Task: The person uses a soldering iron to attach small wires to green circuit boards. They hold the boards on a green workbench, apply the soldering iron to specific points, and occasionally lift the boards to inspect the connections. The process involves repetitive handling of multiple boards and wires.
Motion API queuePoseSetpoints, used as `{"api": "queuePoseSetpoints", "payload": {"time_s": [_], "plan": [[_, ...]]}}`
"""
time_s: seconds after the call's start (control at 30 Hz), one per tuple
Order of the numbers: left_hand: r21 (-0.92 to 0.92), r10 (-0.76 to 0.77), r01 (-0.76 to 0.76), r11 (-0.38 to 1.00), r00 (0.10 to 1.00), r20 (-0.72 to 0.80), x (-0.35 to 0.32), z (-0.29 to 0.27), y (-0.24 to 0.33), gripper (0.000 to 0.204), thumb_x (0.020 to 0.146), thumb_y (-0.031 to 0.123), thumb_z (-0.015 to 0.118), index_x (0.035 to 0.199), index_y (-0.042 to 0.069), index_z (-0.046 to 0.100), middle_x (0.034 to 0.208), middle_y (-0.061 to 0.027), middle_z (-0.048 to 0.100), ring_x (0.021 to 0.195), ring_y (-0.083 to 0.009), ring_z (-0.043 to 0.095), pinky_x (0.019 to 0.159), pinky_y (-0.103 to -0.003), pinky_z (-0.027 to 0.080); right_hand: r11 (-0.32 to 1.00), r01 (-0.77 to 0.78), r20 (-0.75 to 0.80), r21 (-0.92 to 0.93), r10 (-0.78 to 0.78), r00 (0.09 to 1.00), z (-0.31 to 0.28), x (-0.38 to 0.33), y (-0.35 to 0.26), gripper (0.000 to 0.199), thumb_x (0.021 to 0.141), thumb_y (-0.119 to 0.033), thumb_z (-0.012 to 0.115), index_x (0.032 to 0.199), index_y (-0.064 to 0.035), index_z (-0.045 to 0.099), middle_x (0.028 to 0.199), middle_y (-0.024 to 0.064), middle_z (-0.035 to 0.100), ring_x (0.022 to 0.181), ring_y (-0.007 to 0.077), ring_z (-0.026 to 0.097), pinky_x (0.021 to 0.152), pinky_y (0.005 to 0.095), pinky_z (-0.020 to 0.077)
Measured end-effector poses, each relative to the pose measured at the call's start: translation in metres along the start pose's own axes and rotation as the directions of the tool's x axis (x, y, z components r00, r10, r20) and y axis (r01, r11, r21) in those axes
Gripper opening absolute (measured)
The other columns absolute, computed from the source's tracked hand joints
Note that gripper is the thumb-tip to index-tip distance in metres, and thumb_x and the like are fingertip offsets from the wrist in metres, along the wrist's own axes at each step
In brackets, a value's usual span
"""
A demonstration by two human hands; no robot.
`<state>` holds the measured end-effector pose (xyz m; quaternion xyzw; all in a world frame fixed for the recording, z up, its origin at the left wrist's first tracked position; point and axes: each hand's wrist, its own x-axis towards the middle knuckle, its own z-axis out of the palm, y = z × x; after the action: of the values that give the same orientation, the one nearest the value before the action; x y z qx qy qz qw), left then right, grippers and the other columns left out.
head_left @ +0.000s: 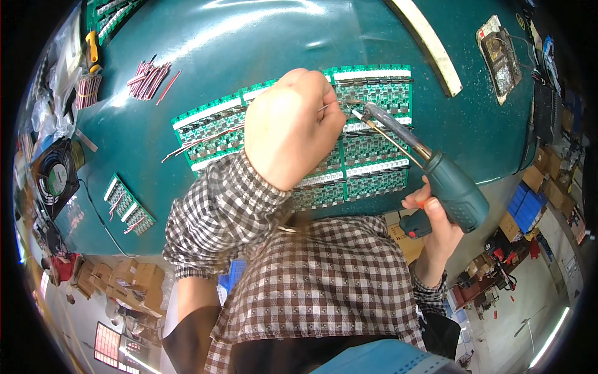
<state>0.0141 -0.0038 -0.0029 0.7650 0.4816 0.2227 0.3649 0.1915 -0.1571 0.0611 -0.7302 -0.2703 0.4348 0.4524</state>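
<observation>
Several green circuit boards lie joined in a panel on the green mat, with rows of white connectors and dark parts. My left hand is over the middle of the panel, its thumb and fingers pinched on a thin wire. To its left, red and white wires trail over the boards; the hand hides how they run. My right hand grips the handle of a dark green soldering gun. The gun's hot end and thin metal feed tube point at the boards, just right of my left fingertips.
At left lie loose cut wires, a tied wire bundle, a yellow-handled screwdriver, a small wired board and a black fan. A pale curved strip and a soiled metal block are at far right.
</observation>
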Motion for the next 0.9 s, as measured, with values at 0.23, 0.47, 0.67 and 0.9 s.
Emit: {"api": "queuePoseSetpoints", "payload": {"time_s": [0.23,0.47,0.67,0.9], "plan": [[-0.004,-0.003,0.004,1.000,1.000,0.022,0.0008,-0.0014,0.0004,0.007,0.067,0.002,0.062,0.069,0.004,0.056,0.063,-0.0063,0.053,0.056,-0.0192,0.052,0.053,-0.030,0.044,1.000,0.010,-0.001,-0.004,-0.010,1.000,0.0010,-0.0003,-0.0008,0.042,0.079,-0.017,0.064,0.105,0.0139,0.053,0.073,0.0112,0.059,0.063,0.0217,0.061,0.059,0.0349,0.0549],[-0.011,0.008,-0.008,1.000,1.000,0.024,0.0008,-0.0013,-0.0008,0.006,0.067,0.002,0.062,0.069,0.004,0.056,0.063,-0.0064,0.052,0.056,-0.0194,0.052,0.053,-0.030,0.044,1.000,0.009,-0.005,-0.015,-0.009,1.000,0.0015,-0.0005,-0.0011,0.043,0.078,-0.017,0.065,0.105,0.0140,0.053,0.073,0.0112,0.059,0.063,0.0217,0.061,0.059,0.0351,0.0553],[0.003,-0.004,0.004,1.000,0.999,0.036,0.0007,-0.0018,-0.0007,0.007,0.067,0.002,0.062,0.070,0.004,0.056,0.064,-0.0064,0.052,0.056,-0.0197,0.052,0.053,-0.030,0.044,1.000,0.005,-0.010,0.001,-0.005,1.000,0.0020,-0.0010,-0.0001,0.043,0.078,-0.017,0.065,0.106,0.0140,0.053,0.073,0.0110,0.059,0.063,0.0216,0.061,0.059,0.0350,0.0554],[0.006,0.000,0.000,1.000,1.000,0.028,0.0008,-0.0014,-0.0003,0.007,0.067,0.002,0.062,0.070,0.004,0.056,0.064,-0.0065,0.052,0.057,-0.0196,0.052,0.054,-0.030,0.044,1.000,0.013,0.006,-0.013,-0.013,1.000,0.0009,-0.0011,-0.0004,0.042,0.079,-0.016,0.065,0.106,0.0138,0.053,0.074,0.0111,0.059,0.064,0.0217,0.061,0.059,0.0350,0.0554]]}}
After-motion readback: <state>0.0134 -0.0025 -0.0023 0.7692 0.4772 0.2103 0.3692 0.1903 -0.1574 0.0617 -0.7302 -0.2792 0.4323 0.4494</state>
